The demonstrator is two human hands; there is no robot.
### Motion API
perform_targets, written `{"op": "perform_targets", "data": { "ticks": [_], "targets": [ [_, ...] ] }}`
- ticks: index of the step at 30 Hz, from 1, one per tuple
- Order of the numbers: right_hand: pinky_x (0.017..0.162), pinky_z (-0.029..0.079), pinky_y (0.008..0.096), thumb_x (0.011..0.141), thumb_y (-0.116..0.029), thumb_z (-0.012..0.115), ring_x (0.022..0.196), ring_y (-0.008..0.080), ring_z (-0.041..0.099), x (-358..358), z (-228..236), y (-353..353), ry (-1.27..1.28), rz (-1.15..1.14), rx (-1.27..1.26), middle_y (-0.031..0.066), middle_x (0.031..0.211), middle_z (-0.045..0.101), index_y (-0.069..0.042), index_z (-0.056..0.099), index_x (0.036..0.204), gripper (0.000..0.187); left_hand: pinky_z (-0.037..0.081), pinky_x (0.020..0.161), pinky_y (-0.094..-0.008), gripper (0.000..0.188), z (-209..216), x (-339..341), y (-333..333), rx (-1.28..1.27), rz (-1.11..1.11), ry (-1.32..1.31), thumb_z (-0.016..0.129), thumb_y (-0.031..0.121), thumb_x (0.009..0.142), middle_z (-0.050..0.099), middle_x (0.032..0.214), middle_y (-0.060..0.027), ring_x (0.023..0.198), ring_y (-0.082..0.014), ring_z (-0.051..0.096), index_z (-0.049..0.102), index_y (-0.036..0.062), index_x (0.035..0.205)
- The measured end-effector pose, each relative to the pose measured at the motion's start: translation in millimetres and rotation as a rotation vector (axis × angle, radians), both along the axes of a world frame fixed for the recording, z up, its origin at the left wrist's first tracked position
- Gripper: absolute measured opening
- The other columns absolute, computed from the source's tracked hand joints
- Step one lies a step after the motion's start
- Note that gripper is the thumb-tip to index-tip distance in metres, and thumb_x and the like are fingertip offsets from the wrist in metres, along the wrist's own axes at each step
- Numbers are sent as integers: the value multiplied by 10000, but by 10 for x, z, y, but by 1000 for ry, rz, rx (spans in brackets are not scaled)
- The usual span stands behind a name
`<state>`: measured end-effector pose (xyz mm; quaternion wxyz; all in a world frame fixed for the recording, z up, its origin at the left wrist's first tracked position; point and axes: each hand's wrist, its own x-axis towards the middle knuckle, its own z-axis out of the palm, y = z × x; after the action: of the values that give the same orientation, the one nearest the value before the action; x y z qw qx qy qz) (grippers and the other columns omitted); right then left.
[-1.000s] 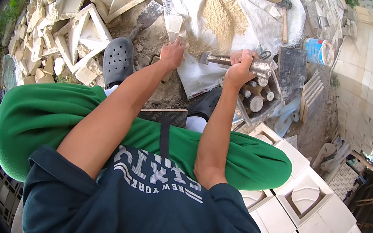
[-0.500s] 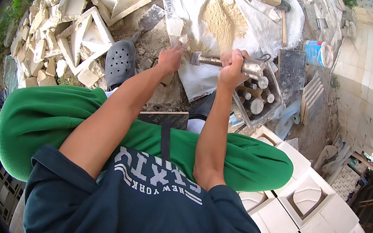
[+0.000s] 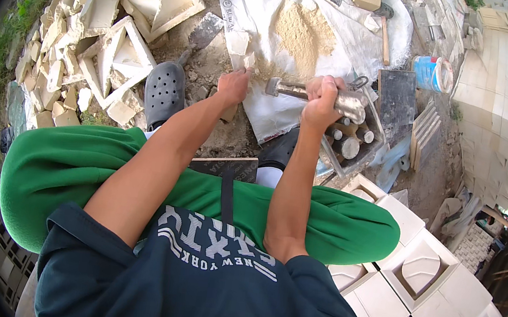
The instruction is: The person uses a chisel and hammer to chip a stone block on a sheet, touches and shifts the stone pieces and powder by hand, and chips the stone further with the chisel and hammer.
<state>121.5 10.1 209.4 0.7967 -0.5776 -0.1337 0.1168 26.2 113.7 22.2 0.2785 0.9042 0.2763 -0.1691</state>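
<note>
My left hand point(image 3: 233, 86) is closed, its fingertips pinching a small cream-coloured chip point(image 3: 249, 60) at the edge of a white sack sheet. To the right, my right hand point(image 3: 322, 101) wraps round the middle of a worn metal tool point(image 3: 350, 105). The tool lies nearly level, with a flat, blade-like end toward the left hand and a thick, rounded end on the right. Just below and beyond it stands a box point(image 3: 377, 149) holding several rods with round pale ends. The tool hides part of this box.
Sand-coloured powder point(image 3: 301, 34) lies heaped on the white sheet point(image 3: 237, 7). A hammer point(image 3: 385, 38) rests at its far right, near a blue-and-white bucket point(image 3: 432, 73). Broken cream blocks point(image 3: 65, 66) pile up on the left; moulded pale tiles point(image 3: 388, 305) stand at lower right.
The tool in my right hand has shifted slightly right and down. My left hand has moved a little right and lower, still pinching the chip.
</note>
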Motion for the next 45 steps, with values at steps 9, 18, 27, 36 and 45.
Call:
{"op": "perform_targets", "data": {
  "ticks": [9, 18, 27, 36, 45],
  "targets": [
    [414, 254, 253, 792, -10, 462, 427, 75, 271, 29, -184, -73, -12, -39, -44, -21, 504, 326, -99, 341, 600, 243, 458, 860, -410, 629, 103, 64, -4, -3, 3, -46, 630, 247, 798, 513, 1246, -116, 1093, -269, 551, 348, 92, 1339],
    [434, 280, 239, 795, -39, 482, 453, 71, 325, 38, 199, -242, -37, 1, 165, -4, 530, 388, -66, 383, 644, 183, 448, 872, -423, 621, 80, 35, 16, 37, -26, -86, 638, 273, 799, 511, 1253, -126, 1092, -285, 551, 370, 84, 1327],
    [415, 242, 249, 810, -38, 473, 427, 73, 282, 64, -89, -56, 23, -41, -24, -21, 487, 303, -111, 314, 602, 271, 466, 854, -422, 625, 88, 21, 0, 20, -41, -23, 649, 250, 789, 527, 1217, -145, 1083, -294, 553, 371, 85, 1323],
    [433, 275, 235, 816, -59, 512, 468, 48, 327, 73, -289, -57, -72, -24, -56, -37, 529, 376, -67, 416, 616, 222, 466, 868, -430, 728, 12, 58, -24, 35, -46, -78, 648, 243, 775, 443, 1324, -181, 1118, -342, 524, 286, 91, 1388],
    [441, 259, 245, 805, -45, 476, 470, 64, 296, 63, 153, -97, -76, 58, 41, -29, 530, 345, -67, 397, 646, 178, 458, 885, -434, 649, -72, -35, -68, 77, -27, -172, 574, 249, 824, 396, 1364, -164, 1228, -284, 437, 289, 63, 1377]
  ]
}}
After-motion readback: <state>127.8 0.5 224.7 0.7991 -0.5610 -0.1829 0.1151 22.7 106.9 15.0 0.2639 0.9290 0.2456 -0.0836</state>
